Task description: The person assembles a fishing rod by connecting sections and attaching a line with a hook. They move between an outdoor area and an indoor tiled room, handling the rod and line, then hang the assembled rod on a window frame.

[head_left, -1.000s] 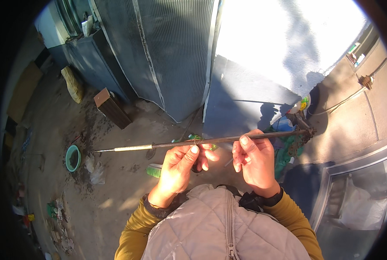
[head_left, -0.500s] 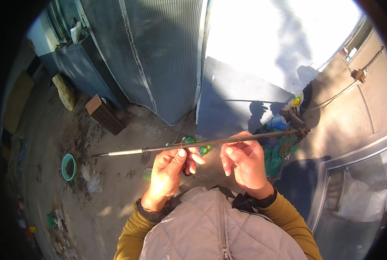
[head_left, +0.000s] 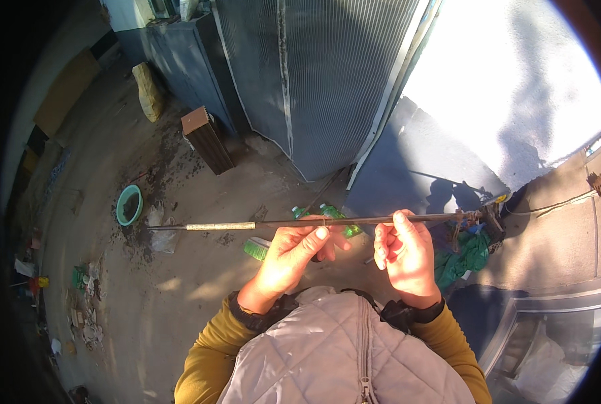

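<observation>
Rod: your two hands hold a long, thin, dark metal rod (head_left: 354, 219) level across your front, running from left to right at chest height above the dirt ground (head_left: 179, 296).
Rod, left end: a pale, yellowish sleeve or wrapping (head_left: 220, 226) covers a short stretch, with a thin bare tip past it.
Rod, right end: it ends in a dark, rusty clump of fittings (head_left: 479, 219); you cannot make out their shape against the shadow.
Left hand (head_left: 293, 254): fingers curled up under the rod, thumb pressed along it, grasping it near the middle.
Right hand (head_left: 403, 252): closed round the rod just right of the left, fingertips folded over the top.
Below the rod: green plastic bottles (head_left: 334, 214) lie on the ground, partly hidden by your hands; a green cloth (head_left: 467, 256) lies in shade to the right.
Cut off: your padded grey vest (head_left: 334, 350) and mustard sleeves (head_left: 206, 357) run out of the lower edge.
</observation>
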Tool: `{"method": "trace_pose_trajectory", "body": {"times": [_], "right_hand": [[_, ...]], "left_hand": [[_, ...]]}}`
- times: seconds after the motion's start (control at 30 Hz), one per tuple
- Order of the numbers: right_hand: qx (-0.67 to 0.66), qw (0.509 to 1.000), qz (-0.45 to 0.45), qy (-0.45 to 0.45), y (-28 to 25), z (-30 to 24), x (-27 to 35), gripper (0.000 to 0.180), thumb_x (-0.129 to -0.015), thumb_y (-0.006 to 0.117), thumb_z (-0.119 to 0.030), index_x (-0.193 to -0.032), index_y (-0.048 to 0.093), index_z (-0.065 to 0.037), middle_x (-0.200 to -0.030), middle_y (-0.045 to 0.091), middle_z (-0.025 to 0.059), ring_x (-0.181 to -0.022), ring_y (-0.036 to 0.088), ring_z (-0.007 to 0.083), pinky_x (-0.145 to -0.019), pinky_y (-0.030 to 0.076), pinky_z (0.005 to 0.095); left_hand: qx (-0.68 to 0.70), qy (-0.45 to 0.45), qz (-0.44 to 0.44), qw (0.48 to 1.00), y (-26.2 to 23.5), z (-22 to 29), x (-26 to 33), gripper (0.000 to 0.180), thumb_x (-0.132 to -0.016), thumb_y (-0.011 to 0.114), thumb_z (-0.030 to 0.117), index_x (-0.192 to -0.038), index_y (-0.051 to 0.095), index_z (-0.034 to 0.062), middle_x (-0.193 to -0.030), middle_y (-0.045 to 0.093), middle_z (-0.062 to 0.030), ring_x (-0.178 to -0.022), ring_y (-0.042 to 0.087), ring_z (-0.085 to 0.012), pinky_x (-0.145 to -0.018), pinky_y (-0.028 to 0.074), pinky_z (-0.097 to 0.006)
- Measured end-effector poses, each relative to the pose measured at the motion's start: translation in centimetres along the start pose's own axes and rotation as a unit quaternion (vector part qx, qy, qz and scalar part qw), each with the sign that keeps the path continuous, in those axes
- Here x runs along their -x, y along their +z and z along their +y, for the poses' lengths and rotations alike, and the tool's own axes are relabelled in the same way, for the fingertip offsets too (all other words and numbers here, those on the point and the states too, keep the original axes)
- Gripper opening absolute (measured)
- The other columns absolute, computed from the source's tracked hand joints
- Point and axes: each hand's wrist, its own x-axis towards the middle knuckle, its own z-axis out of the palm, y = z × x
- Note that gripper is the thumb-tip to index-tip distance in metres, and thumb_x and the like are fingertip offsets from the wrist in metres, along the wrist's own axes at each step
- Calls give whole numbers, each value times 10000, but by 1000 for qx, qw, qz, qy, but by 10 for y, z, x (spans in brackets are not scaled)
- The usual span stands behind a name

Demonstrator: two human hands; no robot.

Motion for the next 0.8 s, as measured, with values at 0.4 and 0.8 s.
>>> {"method": "trace_pose_trajectory", "body": {"times": [0.4,0.8], "right_hand": [[-69,945,-112,301,17,63,-59,203,-958,541,-249,-884,561,-61,-776,583,36,-605,519,116,-485,390,249],[69,908,-187,369,80,169,-168,207,-949,550,-222,-899,598,-28,-709,610,76,-488,506,124,-408,384,245]], "left_hand": [[-73,14,263,962,-33,-7,43,329,-1001,470,251,-1138,578,-28,-898,676,-127,-732,580,-123,-675,478,-256],[-134,1,409,902,-164,17,63,304,-986,504,223,-1110,603,-37,-853,671,-118,-711,566,-122,-685,472,-251]]}}
